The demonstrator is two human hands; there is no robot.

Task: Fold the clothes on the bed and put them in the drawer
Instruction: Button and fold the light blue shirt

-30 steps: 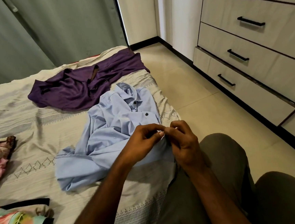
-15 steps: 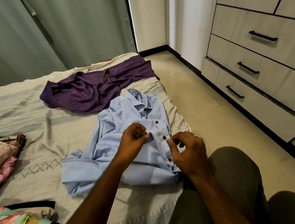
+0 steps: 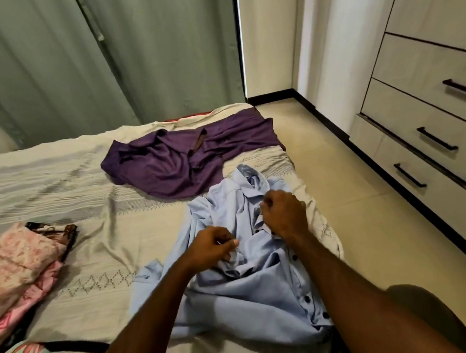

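Both hands [image 3: 248,231] on blue shirt [image 3: 253,292], bed [image 3: 57,180].

Light blue shirt [image 3: 252,284], purple garment [image 3: 185,160], pink floral cloth [image 3: 14,265], beige patterned bedsheet [image 3: 96,233].

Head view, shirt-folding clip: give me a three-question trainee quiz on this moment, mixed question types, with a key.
1. True or false: both hands grip the light blue shirt.
2. Which garment lies beyond the blue shirt on the bed? A) purple garment B) pink floral cloth C) tropical-print cloth
3. Fill in: the drawers of the unit on the right are all ____.

Key:
1. True: the left hand pinches a fold at its middle, and the right hand holds the button edge below the collar.
2. A, the purple garment.
3. Closed.
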